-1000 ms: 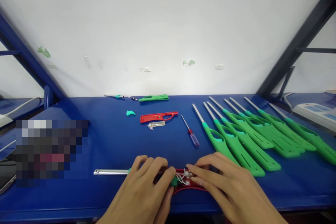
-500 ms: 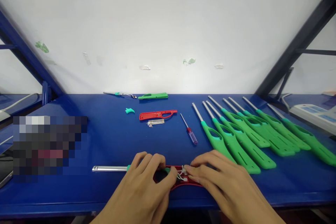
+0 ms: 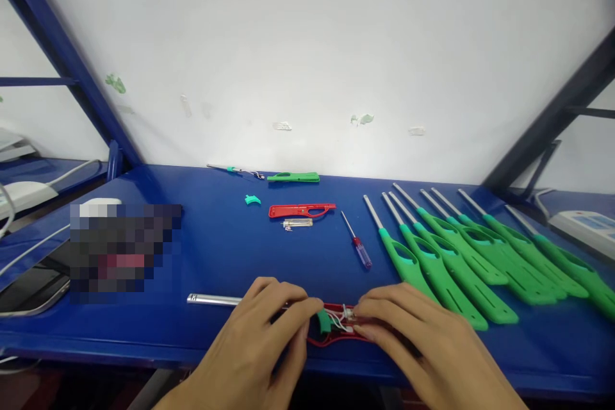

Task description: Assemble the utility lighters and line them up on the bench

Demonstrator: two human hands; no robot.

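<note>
A long-reach lighter lies opened near the table's front edge, its red half shell (image 3: 337,336) facing up. Its silver tube (image 3: 214,299) points left. Inside the shell a green trigger (image 3: 325,321) and thin white wires (image 3: 342,319) show between my hands. My left hand (image 3: 259,333) is closed around the tube end of the shell, thumb and index finger beside the trigger. With its fingertips, my right hand (image 3: 418,333) grips the shell's right part by the wires' end. Both hands cover much of the lighter.
Beyond lie a red shell half (image 3: 300,211), a clear fuel tank (image 3: 298,223), a teal trigger (image 3: 252,200), a green shell (image 3: 293,177) and a tube with wires (image 3: 235,170). A screwdriver (image 3: 357,242) and several green lighters (image 3: 435,262) lie rightward. A phone (image 3: 36,285) is left.
The view has turned slightly, shifting everything rightward. My left thumb and index finger have moved, leaving more of the green trigger showing. My right fingers stay on the shell.
</note>
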